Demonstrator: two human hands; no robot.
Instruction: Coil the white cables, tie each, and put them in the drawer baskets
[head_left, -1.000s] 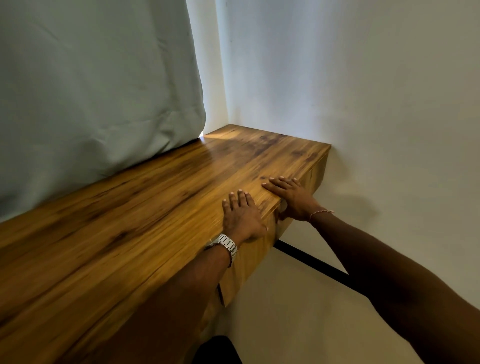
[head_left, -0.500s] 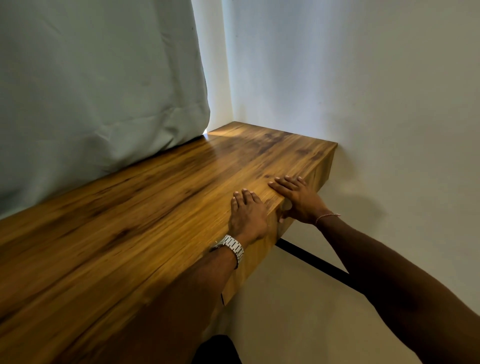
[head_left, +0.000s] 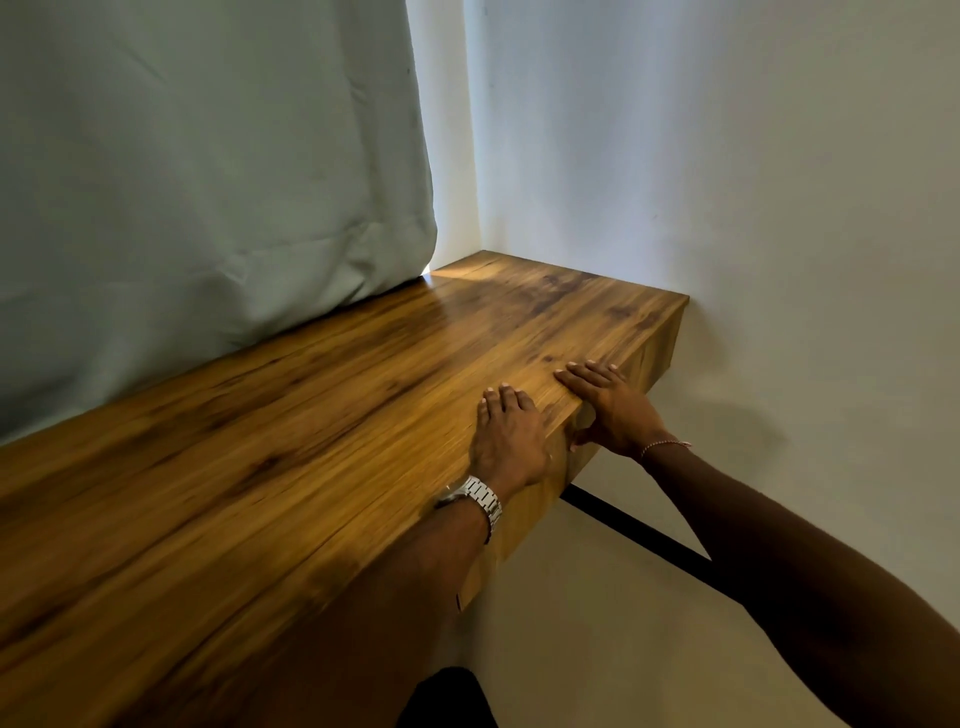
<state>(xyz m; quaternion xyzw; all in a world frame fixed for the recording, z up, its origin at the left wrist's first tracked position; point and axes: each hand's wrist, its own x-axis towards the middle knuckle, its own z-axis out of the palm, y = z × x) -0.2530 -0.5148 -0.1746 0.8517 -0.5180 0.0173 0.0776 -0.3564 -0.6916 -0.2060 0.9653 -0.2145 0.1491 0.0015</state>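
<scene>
Biggest thing ahead of both grips is the pale curtain (head_left: 208, 171), hanging down to the far side of the table (head_left: 249, 467); to the right of the R grip is a plain white wall (head_left: 753, 182) w/ a dark strip (head_left: 634, 525) running low along it, below the R forearm. The table is a long wood slab w/ a deep front face, and both grips sit on its near edge towards the wall end. My left hand (head_left: 506, 441) lies flat on top, fingers straight and together, palm down at the lip, silver watch (head_left: 480, 499) on the wrist just behind. My right hand (head_left: 605, 405) is just beside it on the wall side, fingers spread flat on top w/ the thumb hooked under over the front face; thin bracelet (head_left: 667, 444) at the wrist. So both grips are apart, clamped on nothing. Best guess why they sit here: the deep front face prob hides the drawer, and thumb under, palms on top looks like feeling for a pull point or bracing to slide it out. No white cables, ties or baskets visible anywhere; I reckon they're inside the closed drawer or out of frame, can't tell which. Task looks barely begun.
</scene>
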